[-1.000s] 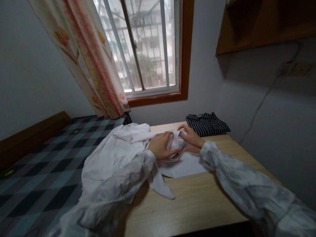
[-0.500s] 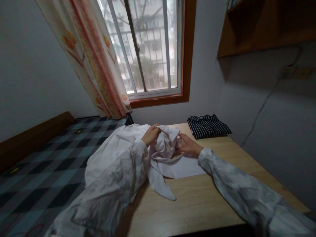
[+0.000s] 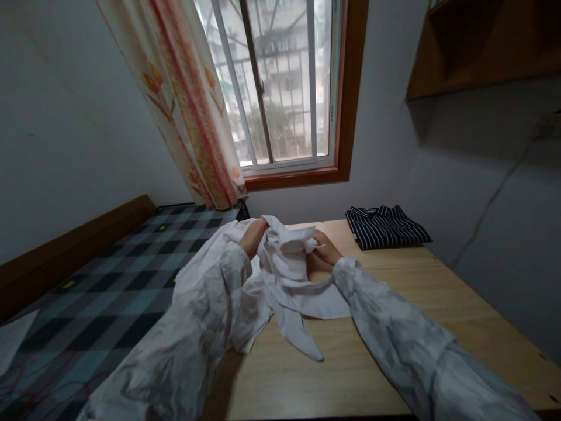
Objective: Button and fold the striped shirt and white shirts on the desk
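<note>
A rumpled white shirt (image 3: 287, 263) is bunched up over the wooden table, partly lifted between my hands. My left hand (image 3: 253, 237) is closed on its upper left part, fingers mostly hidden by the cloth. On the other side, my right hand (image 3: 325, 250) grips a fold near the collar-like edge. One pointed white flap hangs down and lies on the tabletop toward me. More of the fabric spreads left behind my left sleeve, toward the bed.
A folded black-and-white striped garment (image 3: 385, 227) lies at the table's (image 3: 350, 362) far right corner. Left of the table is a bed with a checked cover (image 3: 109, 292). A curtain (image 3: 184, 105) hangs beside the window, and a wooden shelf (image 3: 477, 58) juts from the right wall.
My left hand has moved left and a little up, spreading the white cloth between my hands. The right hand keeps its hold. The view has shifted slightly left.
</note>
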`<state>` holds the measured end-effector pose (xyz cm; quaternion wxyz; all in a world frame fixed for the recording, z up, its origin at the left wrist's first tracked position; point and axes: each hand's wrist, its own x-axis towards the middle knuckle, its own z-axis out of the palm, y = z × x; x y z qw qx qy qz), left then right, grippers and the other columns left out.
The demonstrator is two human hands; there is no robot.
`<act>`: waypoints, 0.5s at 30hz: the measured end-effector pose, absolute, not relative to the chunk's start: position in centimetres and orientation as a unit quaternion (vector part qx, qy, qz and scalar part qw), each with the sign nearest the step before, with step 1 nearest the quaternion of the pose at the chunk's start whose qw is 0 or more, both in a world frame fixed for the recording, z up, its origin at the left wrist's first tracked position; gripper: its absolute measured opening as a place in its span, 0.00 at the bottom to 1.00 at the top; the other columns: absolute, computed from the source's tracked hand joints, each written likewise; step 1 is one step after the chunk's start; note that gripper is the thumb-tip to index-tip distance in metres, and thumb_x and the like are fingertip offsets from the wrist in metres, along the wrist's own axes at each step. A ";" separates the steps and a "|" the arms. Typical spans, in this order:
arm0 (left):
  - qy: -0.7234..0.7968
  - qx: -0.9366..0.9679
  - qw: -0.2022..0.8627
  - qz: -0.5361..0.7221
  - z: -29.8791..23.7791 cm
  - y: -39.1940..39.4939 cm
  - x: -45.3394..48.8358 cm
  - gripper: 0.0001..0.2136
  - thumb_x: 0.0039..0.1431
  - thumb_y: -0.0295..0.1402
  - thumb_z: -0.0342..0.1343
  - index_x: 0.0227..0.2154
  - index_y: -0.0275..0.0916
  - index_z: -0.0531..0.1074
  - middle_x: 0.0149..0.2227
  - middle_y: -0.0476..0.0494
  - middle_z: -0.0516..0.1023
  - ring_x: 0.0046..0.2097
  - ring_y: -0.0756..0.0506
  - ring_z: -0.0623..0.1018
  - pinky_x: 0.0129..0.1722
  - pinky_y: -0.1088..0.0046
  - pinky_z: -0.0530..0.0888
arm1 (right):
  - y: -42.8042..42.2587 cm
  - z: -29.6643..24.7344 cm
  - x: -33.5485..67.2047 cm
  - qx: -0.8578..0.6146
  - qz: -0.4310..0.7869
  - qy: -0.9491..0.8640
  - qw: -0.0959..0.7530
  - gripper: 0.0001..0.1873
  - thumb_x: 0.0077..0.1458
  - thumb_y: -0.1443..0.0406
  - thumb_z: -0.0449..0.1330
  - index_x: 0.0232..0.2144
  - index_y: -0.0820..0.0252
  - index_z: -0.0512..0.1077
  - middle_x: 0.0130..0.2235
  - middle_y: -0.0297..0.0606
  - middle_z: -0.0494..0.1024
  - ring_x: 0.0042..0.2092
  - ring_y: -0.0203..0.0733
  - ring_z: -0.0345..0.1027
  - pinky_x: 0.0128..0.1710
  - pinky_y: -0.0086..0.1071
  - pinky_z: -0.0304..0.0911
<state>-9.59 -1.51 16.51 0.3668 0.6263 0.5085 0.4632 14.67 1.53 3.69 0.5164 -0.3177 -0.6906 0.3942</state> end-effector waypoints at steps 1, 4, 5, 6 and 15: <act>0.522 0.622 0.342 0.473 16.5 -1.3 -10.6 0.24 0.57 0.57 0.58 0.31 0.37 0.77 0.31 0.44 0.81 0.39 0.41 0.79 0.37 0.69 0.73 | 1.8 3.5 15.4 -0.335 0.376 -0.695 0.513 0.15 0.49 0.53 0.69 0.34 0.56 0.79 0.42 0.41 0.84 0.49 0.53 0.74 0.54 0.44 0.69; 0.580 0.626 0.239 0.463 16.1 -0.8 -14.0 0.23 0.52 0.57 0.63 0.25 0.38 0.75 0.25 0.49 0.75 0.32 0.46 0.72 0.31 0.74 0.65 | 2.3 3.7 17.9 -0.364 0.363 -0.702 0.493 0.13 0.53 0.54 0.61 0.29 0.56 0.78 0.35 0.37 0.83 0.41 0.48 0.73 0.47 0.40 0.69; 0.598 0.636 0.206 0.442 15.8 -0.8 -15.0 0.23 0.52 0.57 0.63 0.22 0.39 0.74 0.22 0.50 0.72 0.30 0.47 0.69 0.30 0.74 0.62 | 2.4 4.0 18.6 -0.365 0.370 -0.703 0.485 0.14 0.54 0.54 0.60 0.29 0.57 0.78 0.34 0.36 0.82 0.39 0.47 0.72 0.44 0.38 0.69; 0.611 0.648 0.179 0.418 15.6 -0.8 -15.8 0.24 0.53 0.56 0.62 0.19 0.39 0.72 0.21 0.51 0.69 0.29 0.48 0.67 0.29 0.74 0.60 | 2.6 4.5 19.4 -0.367 0.376 -0.705 0.476 0.15 0.54 0.54 0.60 0.29 0.57 0.79 0.33 0.35 0.82 0.38 0.46 0.72 0.41 0.37 0.69; 0.502 0.825 0.167 0.197 17.0 -1.1 -16.1 0.19 0.47 0.52 0.70 0.33 0.43 0.84 0.33 0.46 0.84 0.38 0.41 0.78 0.38 0.72 0.69 | 3.1 12.3 26.3 -0.537 0.055 -0.802 0.256 0.13 0.56 0.58 0.62 0.34 0.57 0.84 0.34 0.41 0.85 0.36 0.45 0.74 0.36 0.31 0.60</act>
